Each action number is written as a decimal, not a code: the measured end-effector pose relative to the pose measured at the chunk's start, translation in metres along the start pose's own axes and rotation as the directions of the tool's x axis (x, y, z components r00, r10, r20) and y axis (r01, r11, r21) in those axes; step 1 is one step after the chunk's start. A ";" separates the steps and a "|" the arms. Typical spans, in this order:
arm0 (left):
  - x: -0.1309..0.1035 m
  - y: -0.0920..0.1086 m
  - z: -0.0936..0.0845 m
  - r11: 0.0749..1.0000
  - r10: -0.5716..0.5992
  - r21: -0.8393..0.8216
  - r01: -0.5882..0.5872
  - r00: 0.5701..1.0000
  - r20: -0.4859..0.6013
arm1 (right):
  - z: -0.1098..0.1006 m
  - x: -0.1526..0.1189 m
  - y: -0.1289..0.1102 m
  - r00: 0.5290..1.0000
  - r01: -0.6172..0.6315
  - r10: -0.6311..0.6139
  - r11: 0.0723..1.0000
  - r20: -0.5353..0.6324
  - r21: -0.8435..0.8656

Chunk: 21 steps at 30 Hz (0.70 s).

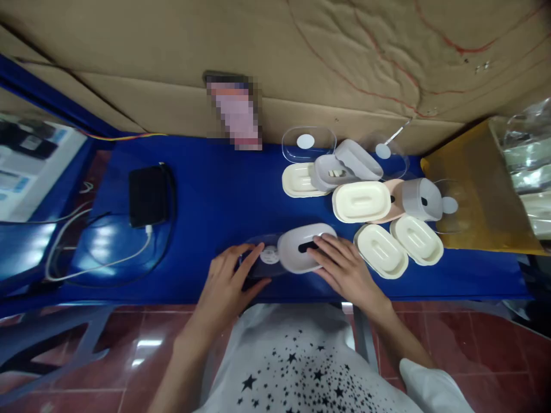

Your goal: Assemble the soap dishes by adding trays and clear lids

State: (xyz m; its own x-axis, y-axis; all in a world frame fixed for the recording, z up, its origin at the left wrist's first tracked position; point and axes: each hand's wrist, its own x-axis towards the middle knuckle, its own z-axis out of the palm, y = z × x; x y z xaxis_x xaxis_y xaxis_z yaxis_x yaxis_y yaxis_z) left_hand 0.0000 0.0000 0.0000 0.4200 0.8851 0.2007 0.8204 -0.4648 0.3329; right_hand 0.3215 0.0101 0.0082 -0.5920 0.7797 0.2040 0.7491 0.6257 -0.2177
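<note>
My left hand [232,278] has its fingers spread at the left side of a clear plastic lid [253,267] with a round white label, which lies on the blue table. Its thumb and forefinger are apart, touching the lid or just over it. My right hand [344,269] grips the right end of a pale grey oval box [293,246], its fingertips near a dark slot in the top. The box's left end meets the lid's label side. Close by my right hand lie cream oval trays [381,252] with a raised ridge inside.
Behind stand more cream trays [361,201], grey boxes [359,160] and clear lids [286,152]. A cardboard box [469,183] holding wrapped items is at right. On the left lie a black device [147,196] and a white cable [107,269]. Brown paper [150,57] covers the back panel.
</note>
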 end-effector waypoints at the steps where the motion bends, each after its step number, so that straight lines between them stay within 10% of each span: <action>1: -0.003 -0.007 -0.005 0.999 -0.033 0.032 0.033 0.999 0.004 | 0.002 0.001 0.002 0.999 -0.038 0.038 0.999 -0.016 -0.008; 13: 0.017 -0.016 0.003 0.906 -0.421 -0.114 0.407 0.894 -0.156 | -0.002 0.017 -0.016 0.997 -0.041 0.050 0.988 -0.063 0.146; 21: 0.027 -0.005 -0.004 0.970 -0.211 -0.172 0.173 0.950 -0.232 | -0.016 0.001 0.032 0.958 -0.267 0.256 0.960 -0.125 -0.080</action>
State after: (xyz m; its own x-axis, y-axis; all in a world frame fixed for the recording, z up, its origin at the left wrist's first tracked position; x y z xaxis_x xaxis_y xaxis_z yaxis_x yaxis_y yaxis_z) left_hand 0.0058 0.0256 0.0077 0.1356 0.9327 0.3342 0.8014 -0.3016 0.5165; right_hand 0.3497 0.0308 0.0165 -0.3382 0.9048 0.2587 0.9013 0.3905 -0.1874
